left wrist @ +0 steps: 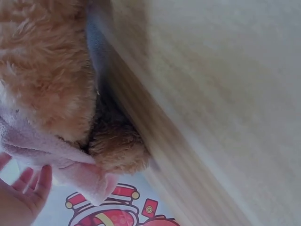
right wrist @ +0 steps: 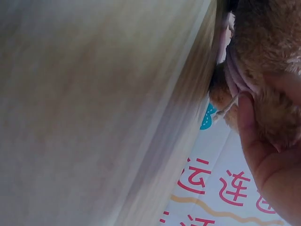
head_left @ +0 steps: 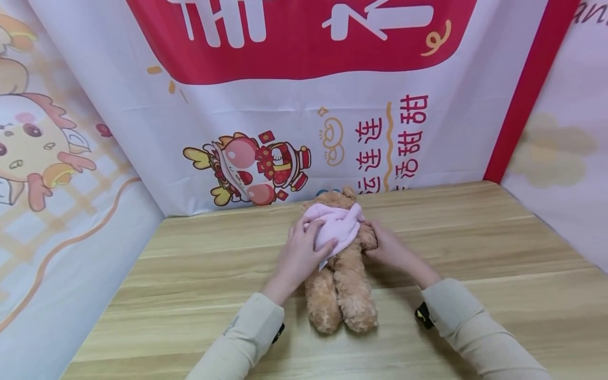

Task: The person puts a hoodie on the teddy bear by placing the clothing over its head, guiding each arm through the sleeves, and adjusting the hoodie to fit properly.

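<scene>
A brown plush teddy bear (head_left: 351, 285) lies on the table, legs toward me and head at the far edge. Over its upper body is a pale pink cloth (head_left: 339, 227) with a small white tag at its lower edge. My left hand (head_left: 301, 248) rests on the cloth's left side, fingers spread; its fingertips touch the pink fabric (left wrist: 33, 141) in the left wrist view. On the other side, my right hand (head_left: 389, 248) grips the bear's arm (right wrist: 277, 113) between thumb and fingers. A thin light cord (right wrist: 225, 108) shows beside that thumb.
The wood-grain table (head_left: 204, 295) ends at a white and red printed banner (head_left: 266, 105) just beyond the bear's head. More printed sheets (head_left: 52, 132) hang at the left and right sides. Dark straps show below both sleeves.
</scene>
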Demonstrator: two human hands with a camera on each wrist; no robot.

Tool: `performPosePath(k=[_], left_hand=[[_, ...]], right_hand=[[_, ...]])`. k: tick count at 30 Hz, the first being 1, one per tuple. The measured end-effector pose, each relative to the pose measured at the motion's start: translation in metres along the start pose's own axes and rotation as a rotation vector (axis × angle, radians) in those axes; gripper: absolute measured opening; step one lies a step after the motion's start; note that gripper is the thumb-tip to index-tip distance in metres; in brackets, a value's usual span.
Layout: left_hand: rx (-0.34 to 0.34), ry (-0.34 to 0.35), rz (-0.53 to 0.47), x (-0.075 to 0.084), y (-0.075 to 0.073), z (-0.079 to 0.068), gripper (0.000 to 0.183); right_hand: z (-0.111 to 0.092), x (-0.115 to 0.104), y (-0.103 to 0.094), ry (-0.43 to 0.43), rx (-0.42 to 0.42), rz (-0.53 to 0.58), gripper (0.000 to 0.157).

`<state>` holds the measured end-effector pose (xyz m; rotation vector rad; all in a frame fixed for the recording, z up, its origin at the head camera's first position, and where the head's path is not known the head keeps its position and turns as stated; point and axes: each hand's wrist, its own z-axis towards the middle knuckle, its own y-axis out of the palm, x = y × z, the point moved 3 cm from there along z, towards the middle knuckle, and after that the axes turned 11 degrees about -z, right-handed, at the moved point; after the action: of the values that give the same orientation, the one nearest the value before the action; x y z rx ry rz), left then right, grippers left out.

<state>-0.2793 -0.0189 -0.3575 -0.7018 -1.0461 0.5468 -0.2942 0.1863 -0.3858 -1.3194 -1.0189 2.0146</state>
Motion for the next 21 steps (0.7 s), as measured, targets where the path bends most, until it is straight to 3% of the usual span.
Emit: performPosePath(k=[7, 13, 21], left_hand=[[-0.028, 0.176, 0.049, 0.009, -0.001, 0.004, 0.043], [-0.046, 0.160, 0.055, 0.012, -0.001, 0.007, 0.053], [-0.028, 0.138, 0.041, 0.014, -0.004, 0.006, 0.052]], right_hand=[[0.002, -0.003, -0.007, 0.000, 0.118, -0.075, 0.050], [0.004, -0.003, -0.014, -0.019, 0.186, -0.094, 0.039], [0.003, -0.007, -0.018, -0.020, 0.218, -0.129, 0.035]])
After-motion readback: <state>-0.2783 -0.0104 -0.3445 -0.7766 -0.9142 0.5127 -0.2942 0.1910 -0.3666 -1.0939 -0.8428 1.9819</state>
